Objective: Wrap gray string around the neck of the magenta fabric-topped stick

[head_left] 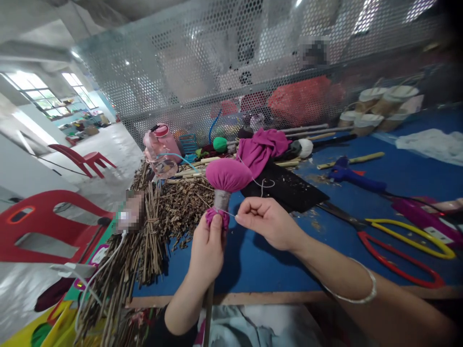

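Observation:
My left hand [210,246] is closed round the neck of a stuffed magenta cloth bundle [228,175], gripping the gathered cloth below its round head. A stick [209,313] runs down out of that fist toward my lap. Grey-white thread [222,198] is wound in a thick band under the head. My right hand [269,222] pinches the thread to the right of the bundle, and a short taut length spans from the fingers to the neck. Behind the bundle lie a loose magenta cloth [262,149] and a black cloth [289,188].
Dried twigs [148,241] are heaped on the left, beside a pink jug [162,149]. On the right lie large scissors [401,241] with red and yellow handles, a blue glue gun [356,177] and several small pots [369,123]. A perforated metal screen [202,62] stands behind the blue table [282,270].

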`<action>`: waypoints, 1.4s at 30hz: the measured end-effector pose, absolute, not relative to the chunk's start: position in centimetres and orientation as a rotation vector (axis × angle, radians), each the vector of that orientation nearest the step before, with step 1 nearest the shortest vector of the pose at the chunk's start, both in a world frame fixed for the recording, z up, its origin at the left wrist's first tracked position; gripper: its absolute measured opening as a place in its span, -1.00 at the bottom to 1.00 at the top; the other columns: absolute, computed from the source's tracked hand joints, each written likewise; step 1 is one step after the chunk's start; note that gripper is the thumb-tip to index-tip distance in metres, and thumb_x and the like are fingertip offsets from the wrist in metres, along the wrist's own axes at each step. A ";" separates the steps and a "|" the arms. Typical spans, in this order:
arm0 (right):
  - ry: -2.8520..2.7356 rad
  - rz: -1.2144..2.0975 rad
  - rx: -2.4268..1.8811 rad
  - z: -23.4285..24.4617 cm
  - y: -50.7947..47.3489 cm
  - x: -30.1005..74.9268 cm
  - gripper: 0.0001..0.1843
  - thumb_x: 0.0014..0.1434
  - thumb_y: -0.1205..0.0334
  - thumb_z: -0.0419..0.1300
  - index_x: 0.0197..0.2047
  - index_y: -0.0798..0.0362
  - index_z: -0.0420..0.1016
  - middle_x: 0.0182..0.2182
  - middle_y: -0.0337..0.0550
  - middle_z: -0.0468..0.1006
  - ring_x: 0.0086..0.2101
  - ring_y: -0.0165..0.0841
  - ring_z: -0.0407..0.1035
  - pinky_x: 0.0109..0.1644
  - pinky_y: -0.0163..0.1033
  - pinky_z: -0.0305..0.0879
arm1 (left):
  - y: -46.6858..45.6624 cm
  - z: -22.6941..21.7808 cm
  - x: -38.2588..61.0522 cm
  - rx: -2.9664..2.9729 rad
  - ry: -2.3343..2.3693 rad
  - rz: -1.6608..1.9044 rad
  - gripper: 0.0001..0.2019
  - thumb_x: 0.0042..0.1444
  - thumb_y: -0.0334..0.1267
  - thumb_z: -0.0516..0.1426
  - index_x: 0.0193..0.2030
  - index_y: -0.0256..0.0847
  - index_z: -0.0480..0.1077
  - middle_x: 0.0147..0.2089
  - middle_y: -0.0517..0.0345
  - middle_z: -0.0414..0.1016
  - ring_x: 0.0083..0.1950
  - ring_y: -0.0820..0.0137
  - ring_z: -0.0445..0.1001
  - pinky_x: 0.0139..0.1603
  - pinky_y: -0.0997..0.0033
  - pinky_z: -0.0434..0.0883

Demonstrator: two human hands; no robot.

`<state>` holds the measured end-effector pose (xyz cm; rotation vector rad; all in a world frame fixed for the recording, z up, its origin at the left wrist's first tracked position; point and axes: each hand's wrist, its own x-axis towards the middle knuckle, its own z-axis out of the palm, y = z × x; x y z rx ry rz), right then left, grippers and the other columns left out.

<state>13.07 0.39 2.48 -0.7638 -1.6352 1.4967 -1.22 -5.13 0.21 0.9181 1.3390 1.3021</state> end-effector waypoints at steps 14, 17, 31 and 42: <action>-1.501 1.654 -0.585 0.5 2.4 13.4 -0.65 -0.17 0.05 0.36 -0.52 0.13 0.35 -0.66 -0.33 0.26 -0.63 -0.56 0.04 -0.56 -0.37 -0.03 | -5.2 0.9 -1.7 0.593 0.699 0.901 -0.59 0.02 0.14 0.06 -0.43 -0.18 0.09 -0.66 0.44 -0.06 -0.72 0.70 -0.26 -0.77 0.71 -0.17; -1.417 1.828 -0.553 -0.4 3.0 13.5 -0.58 -0.23 0.03 0.39 -0.39 0.11 0.36 -0.68 -0.40 0.22 -0.71 -0.62 -0.09 -0.65 -0.40 -0.19 | -4.2 0.2 -1.6 0.499 0.512 0.657 -0.63 0.03 0.11 0.05 -0.43 -0.19 0.13 -0.68 0.46 -0.16 -0.73 0.68 -0.35 -0.79 0.68 -0.25; -1.524 1.750 -0.684 0.2 2.3 11.7 -0.58 -0.10 -0.03 0.31 -0.40 0.15 0.31 -0.66 -0.37 0.20 -0.66 -0.58 -0.01 -0.60 -0.38 -0.12 | -5.2 -1.1 0.0 0.963 1.266 1.280 -0.60 -0.01 0.07 0.12 -0.18 -0.20 0.28 -0.54 0.28 0.27 -0.62 0.54 0.16 -0.64 0.55 0.05; -1.628 1.558 -0.735 1.6 2.3 13.3 -0.63 -0.11 0.01 0.32 -0.53 0.15 0.34 -0.71 -0.41 0.12 -0.63 -0.58 -0.09 -0.56 -0.38 -0.18 | -4.8 0.5 -1.8 0.827 1.316 1.239 -0.54 -0.08 0.22 0.08 -0.33 -0.17 0.19 -0.64 0.44 0.02 -0.72 0.64 -0.07 -0.74 0.62 -0.13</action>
